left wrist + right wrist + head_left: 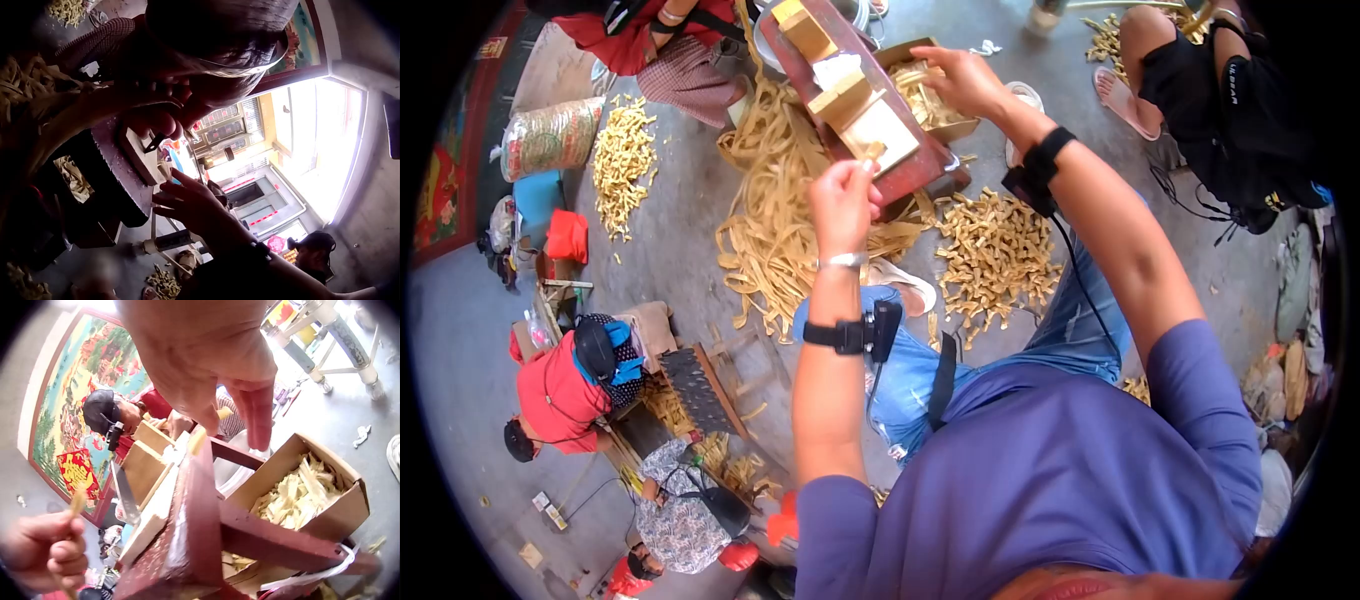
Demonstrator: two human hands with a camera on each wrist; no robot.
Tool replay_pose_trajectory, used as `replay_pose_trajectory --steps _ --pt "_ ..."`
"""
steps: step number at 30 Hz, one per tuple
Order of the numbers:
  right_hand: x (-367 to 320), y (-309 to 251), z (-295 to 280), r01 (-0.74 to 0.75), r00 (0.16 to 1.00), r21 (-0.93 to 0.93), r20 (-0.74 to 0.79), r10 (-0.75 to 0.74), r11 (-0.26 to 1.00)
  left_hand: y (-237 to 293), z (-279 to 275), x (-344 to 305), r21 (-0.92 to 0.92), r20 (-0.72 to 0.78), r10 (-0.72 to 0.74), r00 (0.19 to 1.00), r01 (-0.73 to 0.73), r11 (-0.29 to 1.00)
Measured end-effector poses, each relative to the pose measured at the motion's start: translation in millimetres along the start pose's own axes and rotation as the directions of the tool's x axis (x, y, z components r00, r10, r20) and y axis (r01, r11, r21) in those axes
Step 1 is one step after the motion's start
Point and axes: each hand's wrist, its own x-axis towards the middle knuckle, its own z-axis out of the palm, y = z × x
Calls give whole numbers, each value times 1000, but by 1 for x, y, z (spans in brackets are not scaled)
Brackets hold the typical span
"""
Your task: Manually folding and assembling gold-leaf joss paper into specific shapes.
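My left hand [845, 207] pinches a long tan strip [94, 103] above the near end of a red-brown wooden bench [153, 575]. The strip's tip [79, 501] pokes up past the thumb and forefinger in the right wrist view. On the bench lies a pale board [882, 135] with wooden blocks [845, 98] on it. A metal blade [125, 490] stands beside the blocks. My right hand [965, 82] is over the bench's right side, its fingers spread in the left wrist view. Small yellowish pieces [199, 442] show just below it in the right wrist view.
A cardboard box [340, 519] of pale shavings sits right of the bench. Long tan strips [770, 210] heap on the floor to its left; a pile of short cut pieces [995, 255] lies before it. Other people sit around, one in red [565, 390] at left.
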Motion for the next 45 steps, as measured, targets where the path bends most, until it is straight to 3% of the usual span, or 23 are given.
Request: replay_pose_trajectory --steps 2,3,5,6,9,10,13,14,17,20,21,23,25,26,27,29,31,34,37,38,41,42,45 --pt "7 23 9 192 975 -97 -95 -201 977 1 4 -21 -167 5 107 994 -105 980" --pt "31 11 -3 252 931 -95 -248 -268 963 10 1 -12 -49 -89 349 933 -355 934" --pt "-15 12 -17 178 909 -116 -361 -208 977 -4 14 -41 104 -161 564 810 -554 826" --pt "-35 3 -18 20 968 192 -250 29 981 0 18 -57 -92 -183 470 863 -491 866" --pt "-63 13 -10 157 965 667 -260 31 729 21 27 -95 -544 -89 265 960 -270 794" --pt "-78 12 -11 164 957 769 -277 90 618 24 27 -108 -534 -95 235 967 -248 808" --pt "-91 28 -35 -63 966 746 -121 227 663 22 23 -127 -636 -37 253 967 -219 740" --pt "-95 36 -39 10 969 726 -178 174 688 21 21 -134 -690 1 233 973 -168 704" --pt "-140 3 -59 -72 987 724 153 -58 686 23 25 -143 -778 -40 276 960 -203 595" --pt "-228 -73 -25 47 911 848 180 -371 528 45 41 -157 -840 22 333 943 -163 517" --pt "-248 -82 -13 4 874 872 234 -425 489 54 46 -163 -857 52 365 930 -146 495" --pt "-268 -97 -20 -303 725 814 535 -434 496 75 45 -181 -880 101 429 898 -121 460" --pt "-275 -107 -56 -142 765 736 506 -399 662 88 29 -196 -735 95 484 870 -267 624" --pt "-275 -98 -69 311 839 566 214 -500 763 87 27 -197 -679 54 426 903 -280 678" --pt "-274 -96 -78 532 836 339 -65 -545 776 84 26 -194 -626 2 373 928 -290 724" --pt "-277 -106 -106 488 872 175 -136 -470 855 74 27 -184 -501 -3 312 950 -272 822" --pt "-276 -112 -120 682 715 -24 -189 -673 731 66 35 -187 -454 160 232 960 -137 881" --pt "-262 -115 -131 866 480 -109 -95 -872 489 66 38 -188 -366 396 108 912 48 929" --pt "-256 -116 -127 883 447 -93 -134 -884 460 59 35 -183 -395 550 71 832 185 900" --pt "-256 -118 -126 833 524 -81 -204 -827 547 54 33 -181 -445 563 89 822 210 871" --pt "-271 -112 -118 589 717 -7 -458 -526 808 48 41 -191 -607 204 207 957 -42 794" --pt "-279 -111 -118 531 778 44 -421 -467 846 45 35 -188 -606 272 238 933 -26 795" --pt "-290 -104 -97 483 834 119 -366 -414 867 41 49 -199 -597 101 309 946 -191 779"
